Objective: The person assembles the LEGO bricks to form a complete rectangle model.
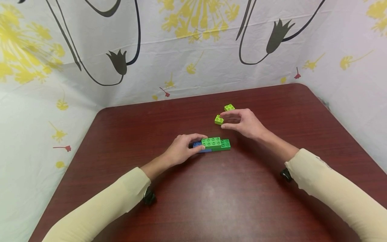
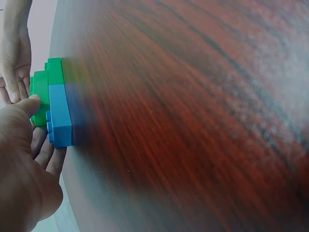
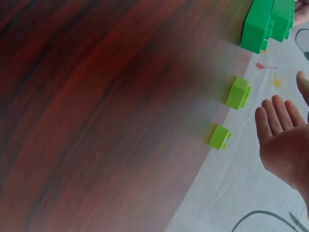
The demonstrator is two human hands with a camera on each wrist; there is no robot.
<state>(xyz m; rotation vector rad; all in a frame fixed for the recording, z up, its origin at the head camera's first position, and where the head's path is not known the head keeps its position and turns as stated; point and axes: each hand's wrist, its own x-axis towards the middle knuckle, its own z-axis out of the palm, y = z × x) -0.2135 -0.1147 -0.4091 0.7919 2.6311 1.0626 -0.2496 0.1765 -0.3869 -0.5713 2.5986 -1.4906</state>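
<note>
In the head view my left hand [image 1: 181, 149] holds the left end of a joined stack of toy bricks, thumb in front and fingers behind. A bright green brick [image 1: 211, 143] sits on top, bridging a blue brick [image 2: 60, 121] and a darker green brick [image 1: 225, 144] that lie end to end on the table. My right hand [image 1: 246, 124] hovers at the back right, thumb and fingers spread apart with nothing between them. Just left of its fingertips lies a small lime brick [image 1: 219, 120]. A second lime brick [image 1: 229, 107] lies behind those fingers.
The dark red wooden table [image 1: 217, 195] has rounded far corners. Behind it and along the sides hangs a white cloth [image 1: 145, 77] with yellow, red and grey flower prints. Dark wrist devices [image 1: 149, 196] sit at both cream sleeves [image 1: 335, 181].
</note>
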